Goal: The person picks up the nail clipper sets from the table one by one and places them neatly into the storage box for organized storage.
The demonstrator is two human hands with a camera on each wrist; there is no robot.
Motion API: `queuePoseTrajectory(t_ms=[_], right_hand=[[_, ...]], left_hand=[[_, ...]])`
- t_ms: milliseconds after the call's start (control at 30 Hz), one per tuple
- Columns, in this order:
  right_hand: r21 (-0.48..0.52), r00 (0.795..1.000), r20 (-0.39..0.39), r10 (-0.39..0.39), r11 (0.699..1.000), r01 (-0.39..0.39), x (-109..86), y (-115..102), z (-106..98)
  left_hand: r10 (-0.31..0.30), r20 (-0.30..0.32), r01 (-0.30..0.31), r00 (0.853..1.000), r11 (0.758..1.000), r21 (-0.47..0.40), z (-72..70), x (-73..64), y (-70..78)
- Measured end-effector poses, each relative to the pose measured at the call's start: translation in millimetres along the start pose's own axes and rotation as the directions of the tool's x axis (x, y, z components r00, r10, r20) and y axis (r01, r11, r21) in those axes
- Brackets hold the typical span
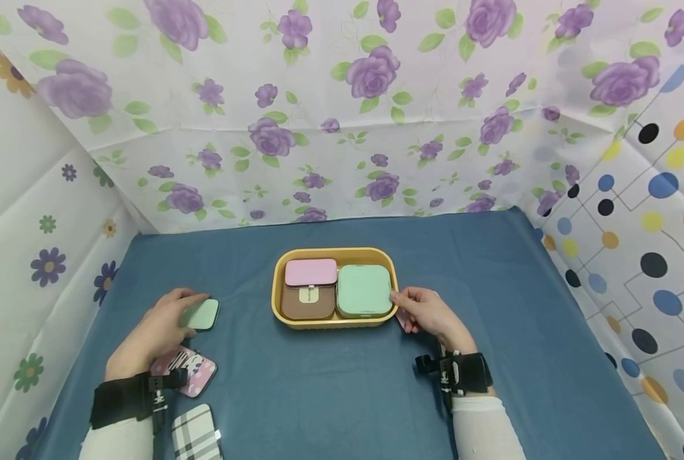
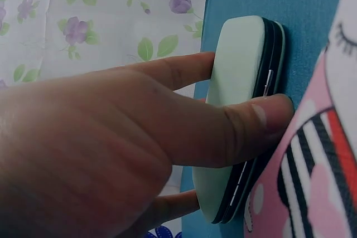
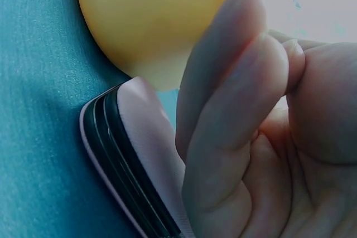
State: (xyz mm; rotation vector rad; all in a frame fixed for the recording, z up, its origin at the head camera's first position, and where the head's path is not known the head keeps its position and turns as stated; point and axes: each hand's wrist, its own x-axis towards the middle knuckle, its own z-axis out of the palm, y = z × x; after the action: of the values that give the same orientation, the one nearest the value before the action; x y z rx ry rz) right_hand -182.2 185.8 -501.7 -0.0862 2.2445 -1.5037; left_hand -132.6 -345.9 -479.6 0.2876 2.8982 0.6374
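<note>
In the head view my left hand (image 1: 160,329) grips a small mint-green hinged case (image 1: 201,315) with dark edges. The left wrist view has the thumb along the edge of the mint case (image 2: 237,65) and fingers behind it. A pink cartoon-print case (image 1: 195,374) lies just under that hand. My right hand (image 1: 431,314) is at the right rim of a yellow basket (image 1: 333,324), fingers bent; I cannot tell whether they pinch the rim. A pale pink case (image 3: 148,132) lies on the cloth beside these fingers, partly hidden by them.
Inside the basket sit a square mint case (image 1: 365,291), a brown case (image 1: 307,303) and a pink case (image 1: 311,272). A plaid case (image 1: 195,434) lies at the front left. Blue cloth (image 1: 319,396) covers the table, with patterned sheets (image 1: 330,96) at the back and sides.
</note>
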Motion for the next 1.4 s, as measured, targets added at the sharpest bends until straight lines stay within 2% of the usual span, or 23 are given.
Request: queuePoseTrajectory(t_ms=[333,833,1067,1400], right_hand=[[-0.001,1.0,0.009,0.001,1.0,-0.001,0.9,-0.1,-0.3],[0.007,1.0,0.005,0.001,1.0,-0.001,0.3,0.8,-1.0],[0.014,1.0,0.009,0.003,1.0,-0.003,0.1,0.1,-0.1],[0.011,1.0,0.01,0.002,1.0,-0.003,-0.9,-1.2,-1.5]], left_hand=[[0.007,-0.002,-0.007,1.0,1.0,0.001,-0.5,-0.5,2.3],[0.043,-0.019,-0.042,0.999,0.999,0.024,2.2,-2.6,-2.4],[0.032,-0.033,-0.031,0.999,0.999,0.035,2.9,-2.9,0.4],[0.0,-0.009,0.001,1.0,1.0,0.025,1.1,-5.2,3.3]])
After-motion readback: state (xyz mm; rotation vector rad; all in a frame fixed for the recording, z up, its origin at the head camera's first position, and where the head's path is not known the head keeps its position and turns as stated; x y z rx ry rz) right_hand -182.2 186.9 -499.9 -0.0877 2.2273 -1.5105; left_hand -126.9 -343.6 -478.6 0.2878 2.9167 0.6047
